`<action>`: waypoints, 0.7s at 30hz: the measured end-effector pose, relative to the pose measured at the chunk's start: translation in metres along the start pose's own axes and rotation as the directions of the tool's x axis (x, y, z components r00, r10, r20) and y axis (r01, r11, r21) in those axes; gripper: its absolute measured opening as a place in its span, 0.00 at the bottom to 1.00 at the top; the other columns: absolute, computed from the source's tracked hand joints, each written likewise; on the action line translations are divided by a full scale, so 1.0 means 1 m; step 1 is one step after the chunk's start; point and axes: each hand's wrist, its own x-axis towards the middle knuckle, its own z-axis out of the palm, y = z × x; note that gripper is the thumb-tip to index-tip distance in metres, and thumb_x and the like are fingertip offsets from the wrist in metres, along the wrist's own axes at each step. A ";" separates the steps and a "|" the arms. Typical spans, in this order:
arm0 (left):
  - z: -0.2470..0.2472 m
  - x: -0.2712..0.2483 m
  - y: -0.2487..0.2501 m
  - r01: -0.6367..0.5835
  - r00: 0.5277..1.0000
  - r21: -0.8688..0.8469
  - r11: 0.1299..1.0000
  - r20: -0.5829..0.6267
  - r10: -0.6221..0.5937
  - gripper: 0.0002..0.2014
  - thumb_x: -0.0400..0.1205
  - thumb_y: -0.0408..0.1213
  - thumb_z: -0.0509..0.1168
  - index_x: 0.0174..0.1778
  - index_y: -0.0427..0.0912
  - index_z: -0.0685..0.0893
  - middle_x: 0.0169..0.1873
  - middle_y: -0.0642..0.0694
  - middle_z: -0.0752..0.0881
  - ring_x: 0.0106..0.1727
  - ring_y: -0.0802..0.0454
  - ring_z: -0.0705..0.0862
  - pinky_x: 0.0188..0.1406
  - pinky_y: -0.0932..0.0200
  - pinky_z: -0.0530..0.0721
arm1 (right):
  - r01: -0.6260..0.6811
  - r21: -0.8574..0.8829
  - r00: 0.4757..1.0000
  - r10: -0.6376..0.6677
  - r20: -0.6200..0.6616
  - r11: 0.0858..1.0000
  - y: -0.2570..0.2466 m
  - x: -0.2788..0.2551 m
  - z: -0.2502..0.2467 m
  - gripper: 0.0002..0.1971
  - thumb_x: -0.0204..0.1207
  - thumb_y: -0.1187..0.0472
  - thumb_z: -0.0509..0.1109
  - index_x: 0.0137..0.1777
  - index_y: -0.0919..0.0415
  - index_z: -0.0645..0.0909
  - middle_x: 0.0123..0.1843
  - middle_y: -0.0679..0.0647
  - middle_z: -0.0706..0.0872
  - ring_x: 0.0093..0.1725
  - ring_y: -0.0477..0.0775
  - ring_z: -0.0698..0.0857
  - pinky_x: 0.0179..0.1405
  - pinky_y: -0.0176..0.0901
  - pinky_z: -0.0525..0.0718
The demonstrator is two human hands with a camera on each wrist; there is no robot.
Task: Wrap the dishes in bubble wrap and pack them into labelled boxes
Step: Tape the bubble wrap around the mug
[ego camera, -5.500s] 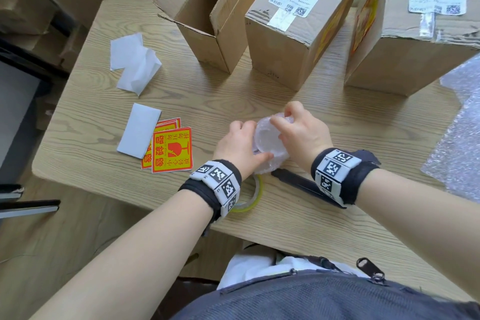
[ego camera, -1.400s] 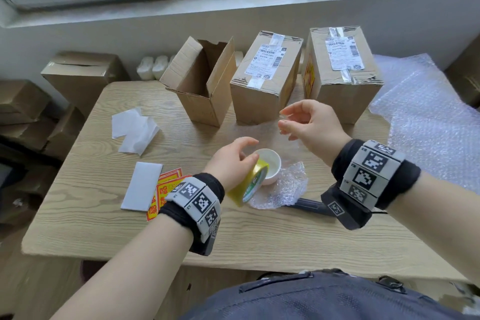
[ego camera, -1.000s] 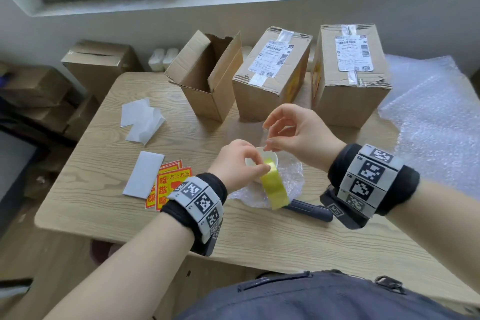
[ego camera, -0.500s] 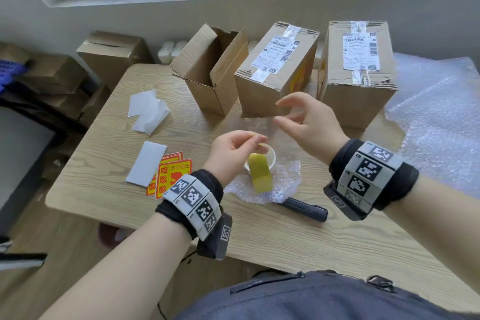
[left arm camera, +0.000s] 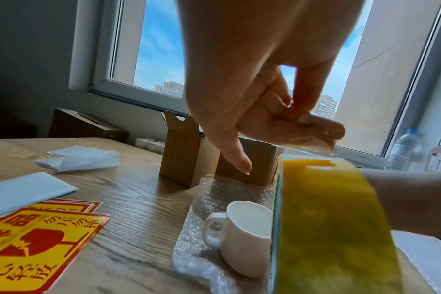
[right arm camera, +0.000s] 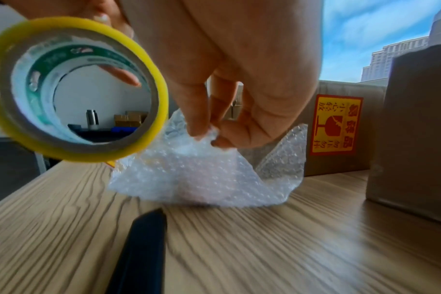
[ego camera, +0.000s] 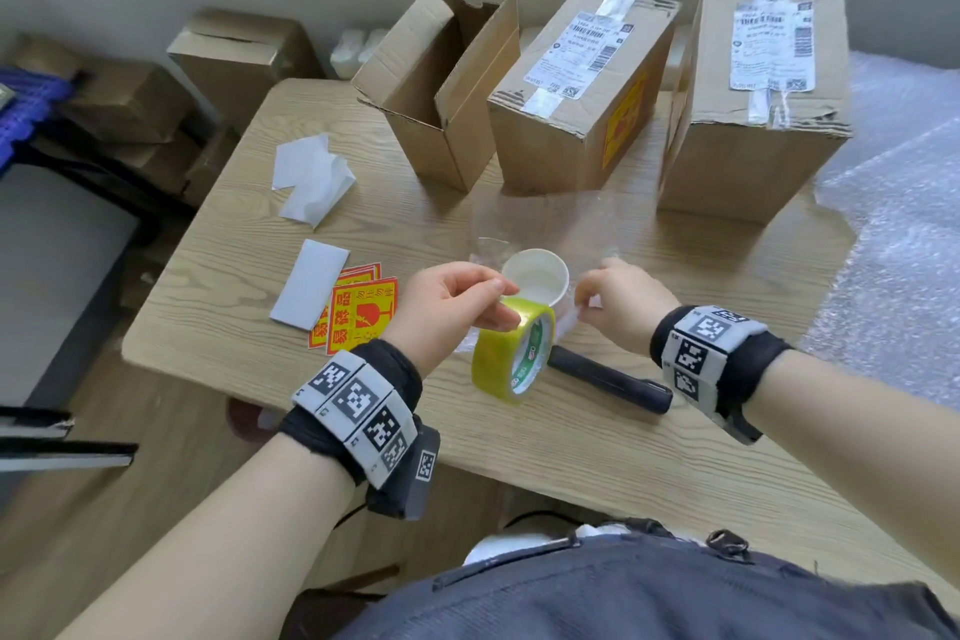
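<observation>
Since the earlier frame the right hand drops to pinch the bubble wrap beside the cup standing on it, while the left hand pinches the tape roll's free end; draw the wrap snugly over the cup before taping.

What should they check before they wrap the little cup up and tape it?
1. Cup stands upright on the bubble wrap: ok.
2. Right hand pinches an edge of the wrap, ready to fold it over: ok.
3. Left hand pinches the loose end of the tape roll, which hangs from it: ok.
4. Cup is covered by the wrap: not ok, its mouth and handle are bare.
5. Open box stands ready behind the cup: ok.
6. Black tool on the table can cut tape: cannot tell.
</observation>
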 end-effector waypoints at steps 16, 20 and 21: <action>0.004 0.006 -0.003 0.192 0.981 0.149 0.970 0.004 -0.194 0.06 0.79 0.27 0.64 0.38 0.33 0.85 0.20 0.46 0.85 0.23 0.57 0.85 0.30 0.68 0.84 | -0.003 0.098 0.996 0.011 -0.085 0.995 -0.017 0.058 0.002 0.07 0.76 0.55 0.71 0.50 0.56 0.87 0.60 0.54 0.80 0.59 0.57 0.79 0.48 0.39 0.71; 0.025 0.018 -0.012 0.229 0.973 0.129 0.965 0.007 -0.231 0.09 0.80 0.27 0.64 0.34 0.38 0.85 0.19 0.47 0.83 0.20 0.59 0.83 0.27 0.70 0.83 | -0.059 0.145 0.993 0.072 -0.090 0.988 -0.012 0.061 0.000 0.08 0.75 0.54 0.72 0.49 0.57 0.86 0.53 0.56 0.86 0.55 0.57 0.82 0.51 0.45 0.80; 0.030 0.022 -0.016 0.247 0.968 0.128 0.961 0.003 -0.249 0.08 0.80 0.27 0.64 0.35 0.37 0.85 0.18 0.48 0.83 0.20 0.59 0.82 0.29 0.68 0.84 | -0.061 0.144 0.992 0.076 -0.104 0.988 -0.011 0.061 -0.001 0.08 0.75 0.54 0.72 0.48 0.58 0.86 0.52 0.56 0.87 0.55 0.58 0.82 0.51 0.46 0.81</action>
